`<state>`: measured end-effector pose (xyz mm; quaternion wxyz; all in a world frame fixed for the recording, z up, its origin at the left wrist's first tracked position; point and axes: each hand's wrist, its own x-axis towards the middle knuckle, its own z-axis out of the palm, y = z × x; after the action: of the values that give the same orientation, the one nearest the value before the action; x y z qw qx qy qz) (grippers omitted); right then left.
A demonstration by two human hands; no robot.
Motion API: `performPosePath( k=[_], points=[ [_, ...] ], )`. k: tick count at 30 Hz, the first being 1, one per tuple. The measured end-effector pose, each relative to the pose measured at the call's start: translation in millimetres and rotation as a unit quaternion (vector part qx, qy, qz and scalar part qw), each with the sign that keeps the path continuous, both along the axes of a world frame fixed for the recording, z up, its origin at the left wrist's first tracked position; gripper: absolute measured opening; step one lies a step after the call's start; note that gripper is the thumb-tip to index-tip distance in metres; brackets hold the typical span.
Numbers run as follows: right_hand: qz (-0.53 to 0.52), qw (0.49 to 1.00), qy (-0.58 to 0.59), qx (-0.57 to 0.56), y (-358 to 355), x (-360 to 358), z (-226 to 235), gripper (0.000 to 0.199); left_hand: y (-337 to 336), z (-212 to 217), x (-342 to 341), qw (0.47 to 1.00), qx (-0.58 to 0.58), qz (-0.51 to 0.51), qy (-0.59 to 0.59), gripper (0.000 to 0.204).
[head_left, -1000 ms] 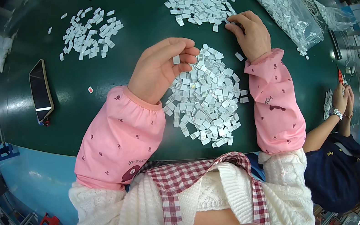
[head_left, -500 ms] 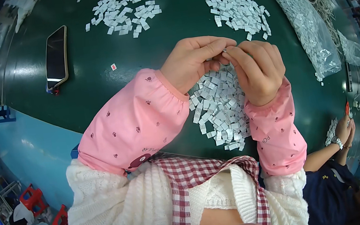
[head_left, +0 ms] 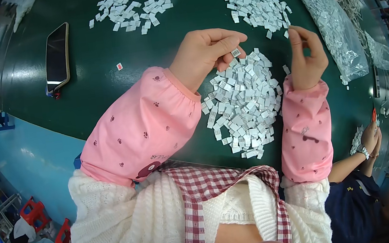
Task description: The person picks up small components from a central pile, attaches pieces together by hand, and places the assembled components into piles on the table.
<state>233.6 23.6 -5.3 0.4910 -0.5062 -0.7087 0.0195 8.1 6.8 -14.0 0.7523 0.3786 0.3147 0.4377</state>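
1. Grip of the left hand [head_left: 203, 56]: thumb and fingers pinching a striped piece [head_left: 236, 52], small, flat, rectangular, white with dark bars on its face.
2. Grip of the right hand [head_left: 309, 58]: narrow, thumb and forefinger tips close together; cannot tell if anything is pinched.
3. Main pile [head_left: 245, 109]: thin white rectangular bits, many with bars, heaped loosely just below the left grip, toward the body.
4. Far pile [head_left: 258, 10]: same bits, just left of and beyond the right grip's tips. Scattered pile [head_left: 131, 8]: beyond and left of the left grip.
5. Bag [head_left: 333, 27]: clear crinkled plastic, full of bits, right of the right grip.
6. Bench [head_left: 157, 52]: smooth, glossy dark green, under both grips. Phone [head_left: 57, 57]: flat slab, well left of the left grip.
7. Versus half a second ago: hands met at fingertips then; now apart, right grip over by the far pile, held piece's barred face exposed.
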Motion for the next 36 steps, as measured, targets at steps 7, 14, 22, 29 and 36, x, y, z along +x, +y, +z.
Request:
performPosePath(
  k=[7, 14, 22, 29, 36],
  points=[
    [-0.121, 0.984, -0.096, -0.084, 22.0, 44.3, -24.7, 0.017, -1.7, 0.9, -6.3, 0.992, 0.020, 0.029, 0.120, 0.024],
    [-0.103, 0.969, -0.204, -0.099, 23.5, 40.2, -26.7, 0.016, -1.7, -1.6, -9.3, 0.989, -0.007, 0.028, 0.142, 0.023],
    [-0.092, 0.979, -0.134, -0.124, 22.2, 40.7, -25.4, 0.015, -1.8, 2.8, -8.9, 0.995, -0.030, 0.021, 0.093, 0.024],
    [-0.113, 0.969, -0.168, -0.143, 19.2, 29.9, -21.7, 0.017, -4.3, 12.4, -4.1, 0.995, -0.039, 0.004, 0.089, 0.025],
    [-0.114, 0.978, -0.086, -0.155, 19.3, 37.4, -21.0, 0.011, -1.8, 8.1, -2.1, 0.996, -0.031, -0.026, 0.075, 0.025]
  ],
)
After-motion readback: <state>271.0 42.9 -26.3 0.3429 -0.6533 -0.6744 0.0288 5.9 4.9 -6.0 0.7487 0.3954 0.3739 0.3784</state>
